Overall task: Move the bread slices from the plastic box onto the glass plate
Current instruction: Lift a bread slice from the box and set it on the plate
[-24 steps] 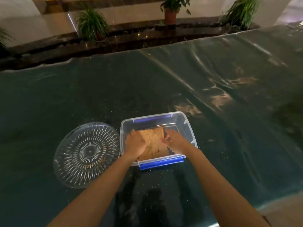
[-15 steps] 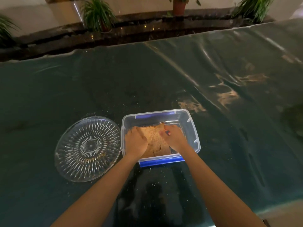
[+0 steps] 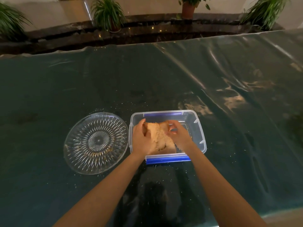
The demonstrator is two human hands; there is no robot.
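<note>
Step in hand: gathering bread slices inside clear plastic box, blue clips on near and far rims. Left hand cupped against left side of stack, right hand pinching top right corner; both grips pressed on bread. Slices seem partly raised, not clear of box. Next: lift over left wall, carry to glass plate just beside box; plate holds crumbs only. Soft bread may tear or sag. Dark glossy surface crumb-strewn; potted plants well behind.

Tan bread slices bunched together inside a clear plastic box with blue clips, box open on the table, round cut-glass plate just left of it, flat, holding only crumbs
</note>
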